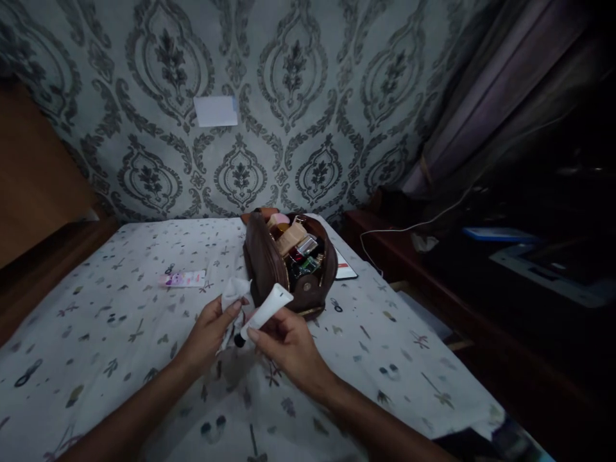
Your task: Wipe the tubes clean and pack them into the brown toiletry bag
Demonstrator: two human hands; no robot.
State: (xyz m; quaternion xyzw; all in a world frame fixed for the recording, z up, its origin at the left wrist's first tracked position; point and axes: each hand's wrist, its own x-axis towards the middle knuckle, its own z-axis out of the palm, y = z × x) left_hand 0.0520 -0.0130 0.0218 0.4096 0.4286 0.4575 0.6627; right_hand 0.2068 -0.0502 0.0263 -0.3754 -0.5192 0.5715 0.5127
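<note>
My right hand [293,350] grips a white squeeze tube [268,309] with a black cap, tilted so the cap points down and left. In my left hand [208,330] is a crumpled white tissue [234,292], pinched between thumb and fingers close beside the tube. Just beyond both hands stands a brown toiletry bag [264,263], unzipped. Bottles and small cosmetic containers [292,239] fill it to the top. Left of the bag, a pink and white tube [184,278] lies flat on the patterned cloth [158,333].
A flat white item with a red stripe [345,268] pokes out behind the bag's right side. Brown wooden furniture [38,173] stands at the left. A white cable [409,228] runs along the dark red ledge [359,224] at the right, near a blue-edged object [498,235].
</note>
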